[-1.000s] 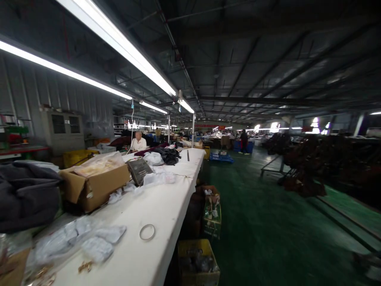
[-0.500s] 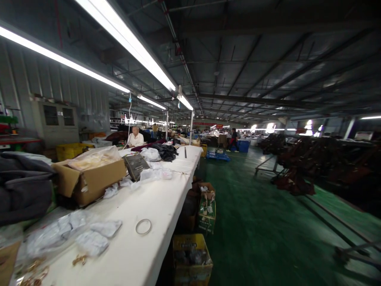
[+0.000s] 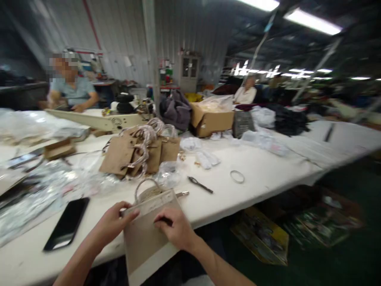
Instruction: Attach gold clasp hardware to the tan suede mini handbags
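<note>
The bag (image 3: pixel 149 238) hangs half off the near edge of the surface (image 3: pixel 264 186). Left hand (image 3: pixel 111 222) pinches its top corner; right hand (image 3: pixel 175 230), curled tight, grips its front. Looks like mid-assembly; whatever follows needs that two-sided hold steady. Phone (image 3: pixel 67 223) lies just left.

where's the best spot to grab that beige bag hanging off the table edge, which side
Probably its side edges near the top, from the near side. The beige bag lies flat with its lower part overhanging the table edge, so fingers can slip underneath; the left hand pinches its top left corner that way. The arched handle at the far end could be hooked from above.
</note>
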Available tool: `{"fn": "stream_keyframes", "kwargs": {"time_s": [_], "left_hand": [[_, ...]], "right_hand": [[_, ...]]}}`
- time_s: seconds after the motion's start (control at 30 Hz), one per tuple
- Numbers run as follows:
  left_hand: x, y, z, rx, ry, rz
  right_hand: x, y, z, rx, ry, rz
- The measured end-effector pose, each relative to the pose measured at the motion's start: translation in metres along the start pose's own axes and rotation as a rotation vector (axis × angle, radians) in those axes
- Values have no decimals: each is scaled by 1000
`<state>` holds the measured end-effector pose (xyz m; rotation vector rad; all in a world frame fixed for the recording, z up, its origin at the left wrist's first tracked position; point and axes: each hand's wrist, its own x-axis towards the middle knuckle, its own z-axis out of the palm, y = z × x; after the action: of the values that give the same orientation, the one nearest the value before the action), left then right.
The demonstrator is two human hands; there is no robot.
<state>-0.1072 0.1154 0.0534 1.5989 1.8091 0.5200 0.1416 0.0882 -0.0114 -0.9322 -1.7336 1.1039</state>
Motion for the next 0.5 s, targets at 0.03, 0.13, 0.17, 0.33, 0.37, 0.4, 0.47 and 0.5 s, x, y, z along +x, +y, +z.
{"fn": "stream_keyframes", "kwargs": {"time_s": [0.03,0.13,0.17,0.33,0.37,0.4,0.47,0.5], "left_hand": [[-12,-12,-8,5,17,-31],[-16,-22,-19,27,-5,-35],[-10,-21,-21,-1,-59,-8],[11,-19,-22,-282,-399,5],[13,-20,-22,-304,-449,-10],[15,-21,-23,-325,-502,-21],[18,-21,-24,-381,-621,-35],[20,-20,-26,-402,-668,-39]], "right_hand": [[0,2,0,9,-10,-17],[-2,4,-3,15,-54,-52],[-4,3,-3,12,-59,-60],[-11,2,0,5,-29,-95],[-11,2,1,1,-28,-104],[-11,3,2,-6,-29,-110],[-12,4,3,-21,-26,-112],[-12,5,4,-27,-21,-110]]}}
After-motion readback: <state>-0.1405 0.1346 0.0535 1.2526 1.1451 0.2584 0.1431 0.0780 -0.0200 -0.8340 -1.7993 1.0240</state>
